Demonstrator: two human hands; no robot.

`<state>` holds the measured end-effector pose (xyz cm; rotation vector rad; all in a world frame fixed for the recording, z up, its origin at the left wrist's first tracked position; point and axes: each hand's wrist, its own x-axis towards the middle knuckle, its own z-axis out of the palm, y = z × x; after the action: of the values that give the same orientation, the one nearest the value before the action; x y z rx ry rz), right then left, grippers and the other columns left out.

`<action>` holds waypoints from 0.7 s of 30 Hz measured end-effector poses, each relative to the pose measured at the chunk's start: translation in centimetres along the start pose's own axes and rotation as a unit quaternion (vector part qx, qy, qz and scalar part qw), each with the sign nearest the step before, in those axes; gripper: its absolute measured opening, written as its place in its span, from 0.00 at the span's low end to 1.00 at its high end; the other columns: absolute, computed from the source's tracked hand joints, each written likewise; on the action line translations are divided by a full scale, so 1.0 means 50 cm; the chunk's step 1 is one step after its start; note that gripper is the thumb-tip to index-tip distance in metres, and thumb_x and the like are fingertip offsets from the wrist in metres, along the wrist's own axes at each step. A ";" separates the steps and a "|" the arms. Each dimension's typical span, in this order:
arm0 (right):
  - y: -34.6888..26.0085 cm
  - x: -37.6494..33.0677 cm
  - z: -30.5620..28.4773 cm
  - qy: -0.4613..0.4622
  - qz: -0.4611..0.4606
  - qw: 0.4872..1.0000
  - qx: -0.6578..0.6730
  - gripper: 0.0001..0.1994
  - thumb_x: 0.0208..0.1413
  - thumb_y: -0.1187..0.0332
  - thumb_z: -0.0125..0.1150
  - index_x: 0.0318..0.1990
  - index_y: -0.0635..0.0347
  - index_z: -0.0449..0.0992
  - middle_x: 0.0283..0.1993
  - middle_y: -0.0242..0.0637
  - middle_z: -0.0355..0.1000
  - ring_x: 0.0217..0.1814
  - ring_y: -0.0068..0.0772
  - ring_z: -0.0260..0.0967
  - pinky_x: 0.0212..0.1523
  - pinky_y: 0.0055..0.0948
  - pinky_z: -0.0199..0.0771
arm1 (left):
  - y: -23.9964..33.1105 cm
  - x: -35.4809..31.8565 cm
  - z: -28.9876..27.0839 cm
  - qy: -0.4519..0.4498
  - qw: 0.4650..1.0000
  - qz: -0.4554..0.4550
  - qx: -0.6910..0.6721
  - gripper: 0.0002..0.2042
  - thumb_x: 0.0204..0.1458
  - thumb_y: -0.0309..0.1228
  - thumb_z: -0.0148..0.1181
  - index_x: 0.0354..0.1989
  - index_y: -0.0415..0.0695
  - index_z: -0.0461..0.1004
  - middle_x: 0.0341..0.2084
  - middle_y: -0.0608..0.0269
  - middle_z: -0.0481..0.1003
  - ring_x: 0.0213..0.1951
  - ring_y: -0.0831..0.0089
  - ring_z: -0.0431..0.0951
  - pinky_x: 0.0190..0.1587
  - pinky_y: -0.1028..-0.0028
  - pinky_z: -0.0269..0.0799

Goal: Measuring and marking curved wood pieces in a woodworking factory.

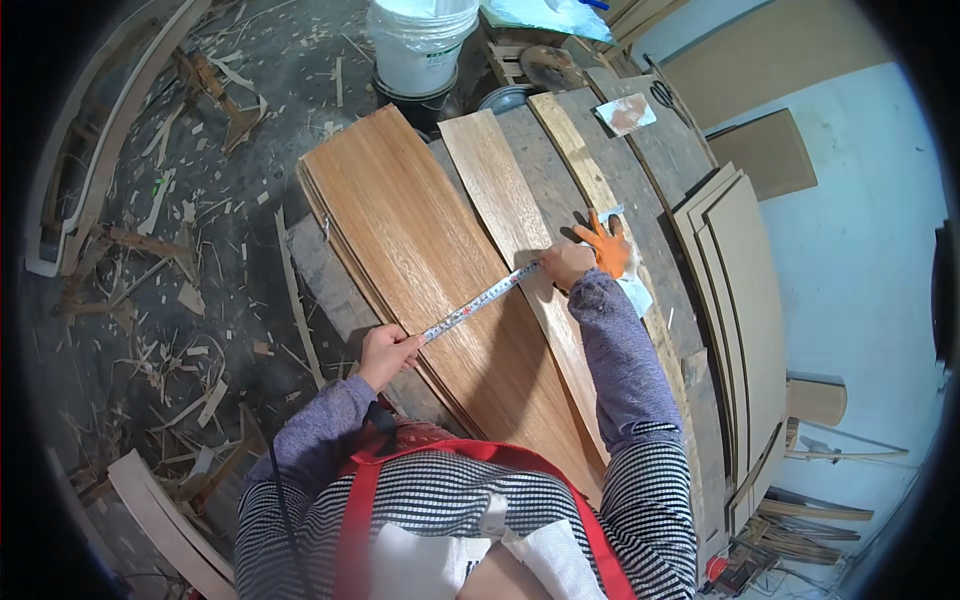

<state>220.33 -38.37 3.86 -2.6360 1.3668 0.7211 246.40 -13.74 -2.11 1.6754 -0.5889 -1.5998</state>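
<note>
A white tape measure (pixel 480 302) is stretched slantwise across the top of a stack of reddish-brown wood veneer sheets (pixel 400 210). My left hand (pixel 386 356) pinches its near-left end at the stack's left edge. At the other end my right hand (pixel 568 265) is closed on the tape, above a narrower, paler veneer strip (pixel 495 175) that lies along the stack's right side. Whatever else is inside that fist is hidden. Just beyond my right hand an orange glove (pixel 608 248) lies on the table, beside some light blue scraps (pixel 636 296).
The worktable (pixel 530 135) carries a long wooden batten (pixel 575 150), a stained pale block (pixel 627 114) and scissors (pixel 662 95). Large brown boards (pixel 745 300) lean at the right. A white bucket (pixel 425 50) stands beyond the table. Wood scraps litter the floor (pixel 200 330) at left.
</note>
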 end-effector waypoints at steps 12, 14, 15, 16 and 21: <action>-0.087 -0.128 -0.187 0.133 0.036 0.990 0.021 0.10 0.50 0.67 0.51 0.29 0.58 0.79 0.32 0.46 0.77 0.35 0.48 0.76 0.32 0.42 0.76 | -0.016 0.004 -0.004 0.008 1.000 0.010 0.004 0.13 0.48 0.34 0.65 0.22 0.38 0.71 0.18 0.60 0.75 0.18 0.76 0.76 0.19 0.78 0.73; -0.092 -0.144 -0.202 0.144 0.053 0.988 0.012 0.10 0.49 0.68 0.51 0.29 0.58 0.79 0.32 0.46 0.77 0.35 0.49 0.76 0.31 0.42 0.76 | -0.018 0.006 -0.002 0.000 1.000 0.011 0.004 0.13 0.50 0.35 0.64 0.22 0.40 0.69 0.18 0.61 0.74 0.18 0.76 0.75 0.19 0.78 0.72; -0.096 -0.154 -0.209 0.144 0.070 0.987 0.012 0.10 0.49 0.68 0.51 0.29 0.58 0.80 0.32 0.46 0.77 0.36 0.48 0.76 0.32 0.41 0.77 | -0.019 0.006 -0.001 -0.009 1.000 0.023 0.013 0.13 0.50 0.35 0.64 0.22 0.40 0.69 0.18 0.61 0.74 0.18 0.76 0.75 0.19 0.78 0.72; -0.095 -0.162 -0.217 0.145 0.082 0.986 0.010 0.10 0.49 0.68 0.51 0.30 0.58 0.80 0.32 0.46 0.77 0.36 0.47 0.77 0.32 0.41 0.77 | -0.020 0.007 -0.001 -0.007 1.000 0.021 0.015 0.13 0.50 0.35 0.64 0.22 0.40 0.69 0.18 0.61 0.74 0.18 0.76 0.75 0.19 0.78 0.72; -0.066 -0.152 -0.189 0.058 0.072 0.996 0.012 0.10 0.50 0.68 0.51 0.31 0.57 0.80 0.33 0.44 0.77 0.37 0.45 0.77 0.33 0.40 0.77 | -0.020 0.010 -0.005 -0.008 1.000 0.018 0.008 0.14 0.49 0.35 0.65 0.22 0.38 0.70 0.18 0.58 0.75 0.17 0.74 0.76 0.18 0.78 0.72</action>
<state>222.72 -33.39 15.15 -2.6183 1.5990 0.5698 246.52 -13.43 -3.20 1.6560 -0.6393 -1.5875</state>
